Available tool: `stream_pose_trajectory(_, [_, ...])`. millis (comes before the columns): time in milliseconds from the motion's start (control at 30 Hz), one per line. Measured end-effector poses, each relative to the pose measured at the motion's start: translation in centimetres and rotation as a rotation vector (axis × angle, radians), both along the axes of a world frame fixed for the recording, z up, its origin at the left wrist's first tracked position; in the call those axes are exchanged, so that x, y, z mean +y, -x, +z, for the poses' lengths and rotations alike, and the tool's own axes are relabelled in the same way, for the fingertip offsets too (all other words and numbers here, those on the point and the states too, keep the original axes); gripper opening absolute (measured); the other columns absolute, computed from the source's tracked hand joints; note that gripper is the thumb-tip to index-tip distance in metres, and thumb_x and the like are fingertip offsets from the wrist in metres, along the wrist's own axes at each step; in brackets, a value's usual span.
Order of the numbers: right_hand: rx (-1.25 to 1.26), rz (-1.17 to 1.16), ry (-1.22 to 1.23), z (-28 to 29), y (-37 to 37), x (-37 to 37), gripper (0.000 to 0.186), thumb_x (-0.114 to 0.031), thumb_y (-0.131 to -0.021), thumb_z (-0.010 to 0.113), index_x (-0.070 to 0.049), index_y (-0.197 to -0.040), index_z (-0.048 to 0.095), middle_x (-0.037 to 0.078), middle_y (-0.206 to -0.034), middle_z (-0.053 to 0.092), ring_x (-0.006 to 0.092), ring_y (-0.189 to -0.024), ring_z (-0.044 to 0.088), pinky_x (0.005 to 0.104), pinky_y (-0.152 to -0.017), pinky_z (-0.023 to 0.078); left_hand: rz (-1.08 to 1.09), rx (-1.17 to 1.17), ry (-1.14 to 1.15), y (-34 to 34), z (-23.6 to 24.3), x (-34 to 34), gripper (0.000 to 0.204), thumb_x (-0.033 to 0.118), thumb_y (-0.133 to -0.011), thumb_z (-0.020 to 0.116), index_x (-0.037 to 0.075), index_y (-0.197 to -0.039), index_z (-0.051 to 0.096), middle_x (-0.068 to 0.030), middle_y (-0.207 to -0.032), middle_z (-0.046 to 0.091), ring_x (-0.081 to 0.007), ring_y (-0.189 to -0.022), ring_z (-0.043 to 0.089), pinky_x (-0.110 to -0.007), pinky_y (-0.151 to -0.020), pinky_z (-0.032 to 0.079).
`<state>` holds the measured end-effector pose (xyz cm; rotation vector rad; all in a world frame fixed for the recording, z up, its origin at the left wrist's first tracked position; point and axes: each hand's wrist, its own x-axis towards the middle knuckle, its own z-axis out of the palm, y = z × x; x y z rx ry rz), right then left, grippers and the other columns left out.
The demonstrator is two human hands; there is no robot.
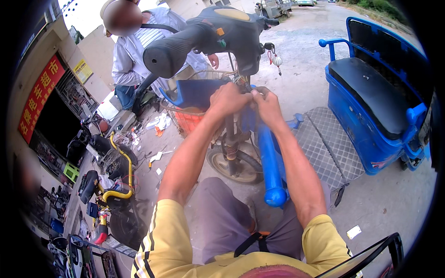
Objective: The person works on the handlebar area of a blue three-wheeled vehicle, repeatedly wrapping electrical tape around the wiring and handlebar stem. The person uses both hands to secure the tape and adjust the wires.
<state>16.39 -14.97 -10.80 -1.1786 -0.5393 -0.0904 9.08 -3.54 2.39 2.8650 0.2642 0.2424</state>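
Note:
In front of me is a blue electric tricycle with its black handlebar console (225, 30) tilted above my hands. Loose wires (239, 77) come out under the console, next to the steering column. Among them my left hand (229, 98) is closed, its fingers curled on the wires. Close beside it my right hand (268, 106) pinches thumb against fingertips at the same spot; what lies in that pinch is too small to make out. A ring of keys (276, 60) with a pale round charm hangs from the console's right side.
A blue frame tube (273, 167) stands between my forearms. The tricycle's metal footboard (327, 139) and black seat (368, 95) are at right. Behind the handlebar, a person (143, 51) is beside a basket (187, 121). Scooter parts (118, 171) and scraps lie along the left.

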Motion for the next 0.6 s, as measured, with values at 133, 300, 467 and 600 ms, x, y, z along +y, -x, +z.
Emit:
stream_pose_trajectory(133, [0.017,0.056,-0.037,-0.3,-0.4,-0.2,0.034,-0.023,-0.111,0.062,0.007,-0.123,0.071,0.004,-0.079,0.068,0.0111,-0.073,0.061,0.0311,-0.068,0.049,0.03,-0.078,-0.118,0.6,1.0,-0.3,0.045,0.049,-0.082,0.071,0.007,-0.091,0.086,-0.0189,-0.088,0.08,-0.0387,-0.093,0.079,-0.049,-0.086,0.06])
stream_pose_trajectory(300, [-0.028,0.072,-0.01,0.0,0.0,-0.5,0.033,-0.024,-0.111,0.062,0.006,-0.119,0.073,0.004,-0.079,0.068,0.0113,-0.074,0.061,0.0315,-0.069,0.049,-0.011,-0.204,-0.395,1.6,1.3,-0.1,0.051,0.045,-0.086,0.066,-0.003,-0.101,0.078,-0.0273,-0.091,0.078,-0.0473,-0.094,0.076,-0.054,-0.084,0.057])
stream_pose_trajectory(467, [-0.097,0.041,0.042,0.1,-0.1,-0.4,0.033,-0.026,-0.11,0.062,0.004,-0.116,0.075,0.004,-0.08,0.069,0.0143,-0.075,0.063,0.0335,-0.071,0.051,-0.054,-0.291,-0.278,2.3,0.7,1.3,0.048,0.036,-0.098,0.063,-0.004,-0.125,0.063,-0.0331,-0.112,0.074,-0.0529,-0.102,0.072,-0.057,-0.089,0.056])
stream_pose_trajectory(600, [-0.114,-0.057,0.144,0.2,-0.3,-0.3,0.034,-0.029,-0.109,0.064,0.002,-0.116,0.076,0.008,-0.086,0.076,0.0204,-0.081,0.071,0.0367,-0.077,0.055,-0.168,-0.464,-0.028,2.9,-0.3,1.3,0.047,0.032,-0.1,0.069,-0.004,-0.129,0.057,-0.0353,-0.12,0.071,-0.0554,-0.11,0.069,-0.058,-0.096,0.054])
